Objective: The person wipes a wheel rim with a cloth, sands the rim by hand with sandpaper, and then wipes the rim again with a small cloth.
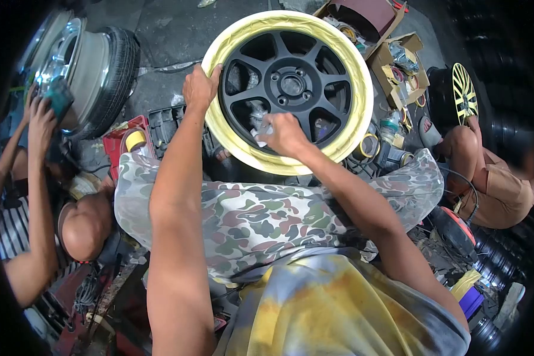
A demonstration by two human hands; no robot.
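Note:
A black spoked wheel rim (291,83) with its outer lip covered in pale yellow masking tape (362,89) stands tilted in front of me, resting against my lap. My left hand (199,88) grips the taped lip at its upper left edge. My right hand (283,134) presses a small whitish wad, paper or cloth, against a lower spoke near the taped lip. My knees in camouflage shorts (261,219) sit just below the rim.
A person at the left (32,178) holds a tool against a tyred wheel (95,71). Another person (492,178) sits at the right by a yellow-spoked wheel (464,92). Open cardboard boxes (397,65) with tape rolls lie behind the rim; a red tray (124,145) lies at left.

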